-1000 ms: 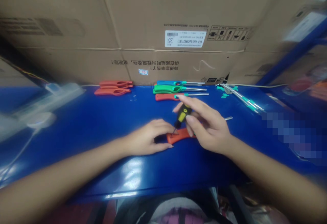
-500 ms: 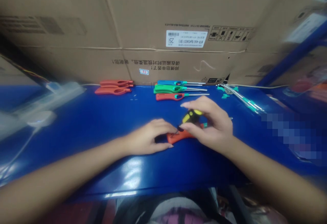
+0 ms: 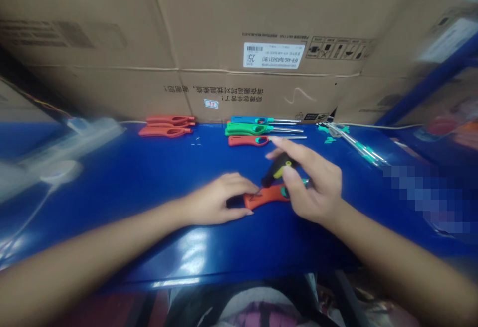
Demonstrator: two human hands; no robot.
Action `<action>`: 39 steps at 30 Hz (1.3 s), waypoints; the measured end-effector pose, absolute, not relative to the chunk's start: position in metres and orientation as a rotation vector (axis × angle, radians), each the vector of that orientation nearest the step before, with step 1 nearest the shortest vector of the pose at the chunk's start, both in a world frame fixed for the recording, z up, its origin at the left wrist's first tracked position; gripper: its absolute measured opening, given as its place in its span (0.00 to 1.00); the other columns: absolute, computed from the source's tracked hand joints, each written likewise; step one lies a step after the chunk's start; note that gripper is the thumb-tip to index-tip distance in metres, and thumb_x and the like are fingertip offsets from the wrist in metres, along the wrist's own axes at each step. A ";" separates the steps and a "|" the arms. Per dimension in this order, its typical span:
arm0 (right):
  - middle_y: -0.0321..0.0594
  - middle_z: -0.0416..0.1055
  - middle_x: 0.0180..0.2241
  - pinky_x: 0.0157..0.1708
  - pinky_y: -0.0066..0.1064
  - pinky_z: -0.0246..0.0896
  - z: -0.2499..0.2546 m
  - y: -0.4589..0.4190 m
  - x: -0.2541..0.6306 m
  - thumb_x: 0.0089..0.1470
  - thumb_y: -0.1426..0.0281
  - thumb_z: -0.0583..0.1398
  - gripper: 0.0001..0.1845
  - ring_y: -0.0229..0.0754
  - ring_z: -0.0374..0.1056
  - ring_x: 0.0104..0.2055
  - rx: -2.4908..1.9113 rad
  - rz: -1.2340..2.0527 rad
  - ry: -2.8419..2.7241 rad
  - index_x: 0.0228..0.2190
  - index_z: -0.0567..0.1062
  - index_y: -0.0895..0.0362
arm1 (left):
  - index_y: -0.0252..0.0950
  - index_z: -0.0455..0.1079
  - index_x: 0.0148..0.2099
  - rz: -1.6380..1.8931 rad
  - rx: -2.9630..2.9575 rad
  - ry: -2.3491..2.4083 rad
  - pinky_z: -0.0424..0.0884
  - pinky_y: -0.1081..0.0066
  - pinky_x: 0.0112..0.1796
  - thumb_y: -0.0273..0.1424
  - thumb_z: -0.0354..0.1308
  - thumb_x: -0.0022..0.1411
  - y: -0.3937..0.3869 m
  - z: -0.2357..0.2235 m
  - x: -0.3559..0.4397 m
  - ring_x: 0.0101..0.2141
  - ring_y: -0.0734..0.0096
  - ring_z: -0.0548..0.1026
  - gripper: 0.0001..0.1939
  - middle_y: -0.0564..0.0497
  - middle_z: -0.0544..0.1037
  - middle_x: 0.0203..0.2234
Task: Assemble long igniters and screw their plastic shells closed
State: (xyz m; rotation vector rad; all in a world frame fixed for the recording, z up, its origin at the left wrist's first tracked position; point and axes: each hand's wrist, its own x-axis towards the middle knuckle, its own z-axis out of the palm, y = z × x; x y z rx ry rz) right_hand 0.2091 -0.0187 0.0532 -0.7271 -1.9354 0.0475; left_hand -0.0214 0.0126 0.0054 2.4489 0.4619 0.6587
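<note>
Left hand [image 3: 220, 201] gripped orange lighter [image 3: 269, 195] by butt; long axis ran rightward; right hand [image 3: 318, 182] gripped screwdriver [image 3: 277, 171], tip seemingly on butt.

Light is dim and rather flat, probably from above, leaving whitish glare on the near part of the blue bench [image 3: 168, 167]. A soft shadow darkens the gap inside the left hand [image 3: 218, 200]. Central print on the cardboard [image 3: 209, 33] reads fairly crisply; both sides smear and stretch, and pixelation masks a patch at right.

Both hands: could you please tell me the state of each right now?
Left hand: closed, steadying the orange lighter.
Right hand: closed, holding the screwdriver.
</note>
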 end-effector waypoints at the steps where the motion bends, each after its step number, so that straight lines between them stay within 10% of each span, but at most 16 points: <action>1: 0.44 0.78 0.46 0.35 0.36 0.76 0.054 -0.019 0.209 0.66 0.69 0.54 0.24 0.43 0.77 0.36 -0.728 0.163 -1.951 0.62 0.68 0.51 | 0.36 0.71 0.57 0.652 2.445 0.460 0.69 0.56 0.53 0.36 0.63 0.66 0.013 0.005 -0.021 0.49 0.58 0.76 0.19 0.42 0.80 0.48; 8: 0.37 0.77 0.30 0.27 0.31 0.72 0.055 -0.017 0.208 0.57 0.70 0.67 0.17 0.40 0.71 0.28 -0.707 0.007 -1.874 0.49 0.78 0.51 | 0.36 0.71 0.56 0.660 2.447 0.489 0.69 0.57 0.53 0.37 0.63 0.67 0.013 0.003 -0.022 0.51 0.57 0.75 0.18 0.43 0.79 0.49; 13: 0.47 0.77 0.48 0.34 0.37 0.76 0.056 -0.017 0.210 0.67 0.70 0.52 0.24 0.45 0.76 0.41 -0.720 0.253 -1.983 0.62 0.67 0.52 | 0.37 0.71 0.58 0.641 2.439 0.465 0.68 0.57 0.53 0.36 0.62 0.67 0.013 0.004 -0.022 0.49 0.59 0.75 0.19 0.43 0.80 0.48; 19: 0.40 0.78 0.35 0.31 0.34 0.74 0.058 -0.016 0.210 0.59 0.67 0.65 0.19 0.43 0.74 0.33 -0.620 0.063 -1.967 0.53 0.76 0.51 | 0.36 0.72 0.55 0.694 2.449 0.475 0.69 0.59 0.52 0.36 0.63 0.66 0.013 0.002 -0.022 0.47 0.60 0.76 0.18 0.44 0.80 0.46; 25: 0.47 0.74 0.52 0.32 0.33 0.75 0.055 -0.019 0.208 0.69 0.71 0.50 0.26 0.40 0.75 0.37 -0.671 0.466 -2.043 0.67 0.59 0.51 | 0.37 0.72 0.56 0.648 2.446 0.482 0.69 0.58 0.52 0.36 0.62 0.67 0.013 0.003 -0.022 0.49 0.59 0.75 0.17 0.44 0.79 0.47; 31: 0.41 0.79 0.42 0.34 0.31 0.74 0.058 -0.017 0.211 0.58 0.71 0.66 0.23 0.41 0.74 0.34 -0.618 0.086 -2.034 0.55 0.73 0.51 | 0.36 0.71 0.56 0.671 2.465 0.479 0.69 0.59 0.52 0.37 0.63 0.67 0.013 0.003 -0.022 0.47 0.61 0.75 0.18 0.44 0.79 0.45; 39: 0.44 0.77 0.48 0.31 0.30 0.75 0.057 -0.017 0.210 0.66 0.72 0.56 0.23 0.39 0.76 0.35 -0.636 0.456 -2.047 0.61 0.67 0.51 | 0.36 0.72 0.54 0.656 2.468 0.484 0.69 0.59 0.51 0.37 0.63 0.67 0.013 0.002 -0.023 0.48 0.59 0.75 0.17 0.44 0.80 0.46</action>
